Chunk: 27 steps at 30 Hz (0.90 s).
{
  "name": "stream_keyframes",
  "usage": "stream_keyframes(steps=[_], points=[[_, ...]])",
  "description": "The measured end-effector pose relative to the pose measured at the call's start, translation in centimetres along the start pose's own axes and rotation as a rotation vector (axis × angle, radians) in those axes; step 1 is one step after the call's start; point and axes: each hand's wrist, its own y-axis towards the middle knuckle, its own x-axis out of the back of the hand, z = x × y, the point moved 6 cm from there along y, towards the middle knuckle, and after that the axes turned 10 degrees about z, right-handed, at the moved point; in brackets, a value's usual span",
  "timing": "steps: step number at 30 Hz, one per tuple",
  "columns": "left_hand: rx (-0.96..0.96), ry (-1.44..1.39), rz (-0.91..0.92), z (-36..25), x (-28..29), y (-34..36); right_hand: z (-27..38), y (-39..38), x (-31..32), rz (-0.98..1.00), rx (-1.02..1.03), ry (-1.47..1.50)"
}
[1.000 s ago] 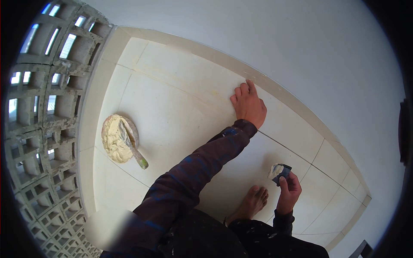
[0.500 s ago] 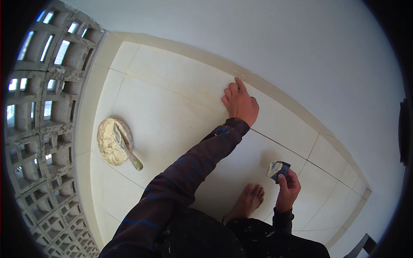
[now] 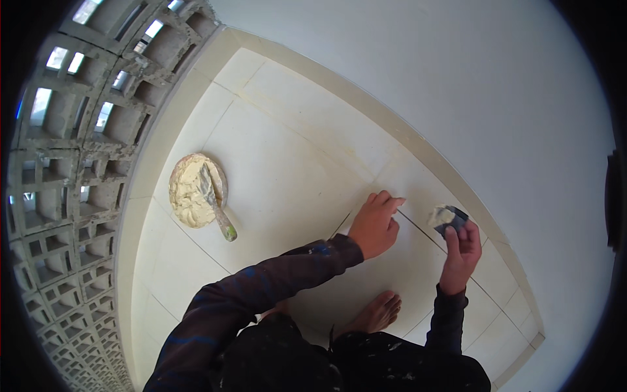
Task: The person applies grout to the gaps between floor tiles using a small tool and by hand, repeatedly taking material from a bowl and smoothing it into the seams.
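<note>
My right hand (image 3: 462, 255) grips a small dark scraper (image 3: 461, 221) between thumb and fingers. Cream-coloured paste (image 3: 441, 216) is heaped on its edge. It is held over the tiled floor, close to the right-hand skirting. Nothing shows in my left hand (image 3: 377, 224); its index finger stretches out over a dark tile joint (image 3: 418, 227), while the other fingers are loosely bent. Off to the left, a round bowl (image 3: 226, 189) holds the same cream paste. A putty knife (image 3: 210, 191) with a worn, green-tipped handle rests in it, the handle sticking out over the rim.
Beige skirting tiles (image 3: 339, 84) run along the foot of a plain pale wall (image 3: 418, 72). On the left rises a wall of open grey blocks (image 3: 98, 163). My bare foot (image 3: 377, 312) stands on the floor tiles below my hands. Some joints look dark, others cream-smeared.
My left hand has drawn back from the skirting to a tile joint nearer me. My right hand has lifted the pasted scraper forward and right. The view has shifted, too.
</note>
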Motion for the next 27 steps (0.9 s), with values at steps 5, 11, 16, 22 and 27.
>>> stream_keyframes(steps=[5,11,16,22,27], points=[[0.273,-0.279,0.099,1.1,5.7,-14.0,6.1,11.1,-18.4,0.394,0.617,-0.692],[0.373,-0.173,0.107,0.1,11.4,-23.8,5.5,23.3,-39.3,0.608,1.115,-0.998],[0.447,-0.435,-0.205,0.4,14.0,-27.7,4.2,26.6,-49.1,0.731,1.263,-1.270],[0.459,-0.402,-0.272,0.6,14.9,-29.3,2.6,28.3,-49.5,0.938,1.165,-1.549],[0.519,-0.444,-0.281,0.9,15.0,-29.7,1.1,24.8,-44.3,0.861,1.200,-1.652]])
